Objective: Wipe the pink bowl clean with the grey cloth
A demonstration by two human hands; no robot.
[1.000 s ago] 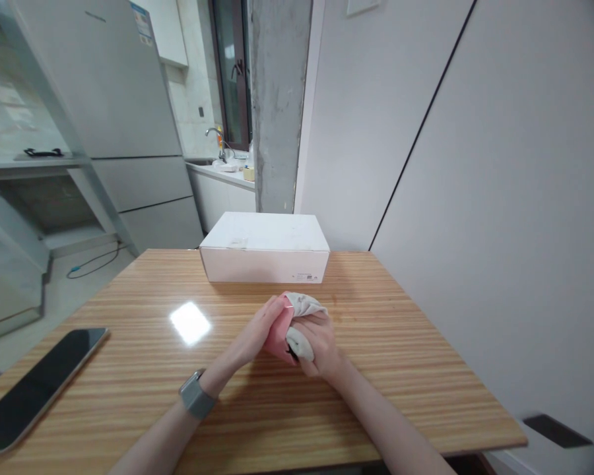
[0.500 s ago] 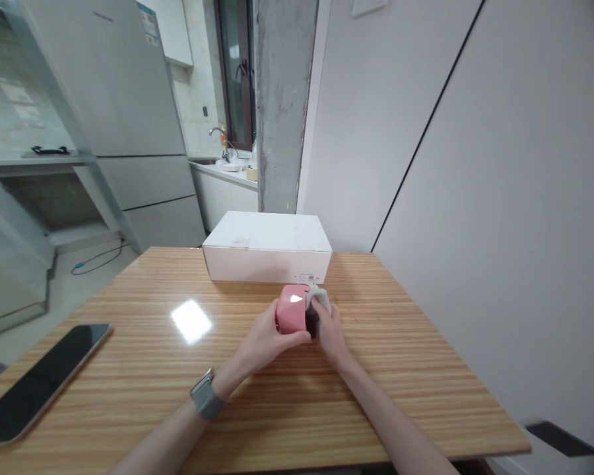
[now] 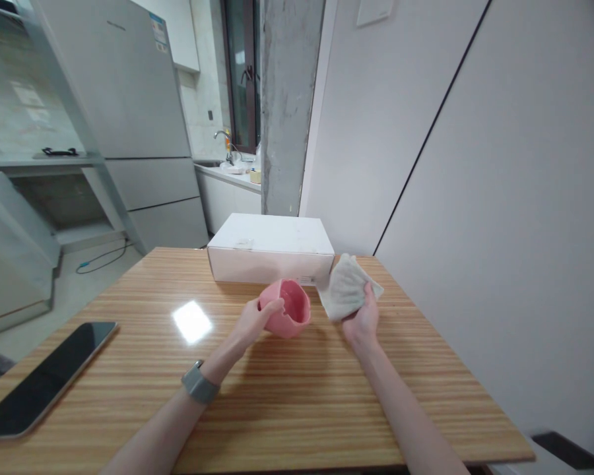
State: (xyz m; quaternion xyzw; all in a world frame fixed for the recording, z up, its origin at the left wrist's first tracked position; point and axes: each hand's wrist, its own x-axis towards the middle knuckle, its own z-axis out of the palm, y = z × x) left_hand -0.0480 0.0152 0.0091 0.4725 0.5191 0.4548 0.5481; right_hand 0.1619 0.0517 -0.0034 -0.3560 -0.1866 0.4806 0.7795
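I see the left hand (image 3: 255,320) clamped on a pink, rounded cup (image 3: 288,310) over the wood-grain bench (image 3: 297,409), mouth tilted right, toward the pale-grey fabric cloth (image 3: 345,289) the right hand (image 3: 363,321) grips.

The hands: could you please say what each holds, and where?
Left hand: pink cup, by its left side. Right hand: pale cloth, near its right corner.
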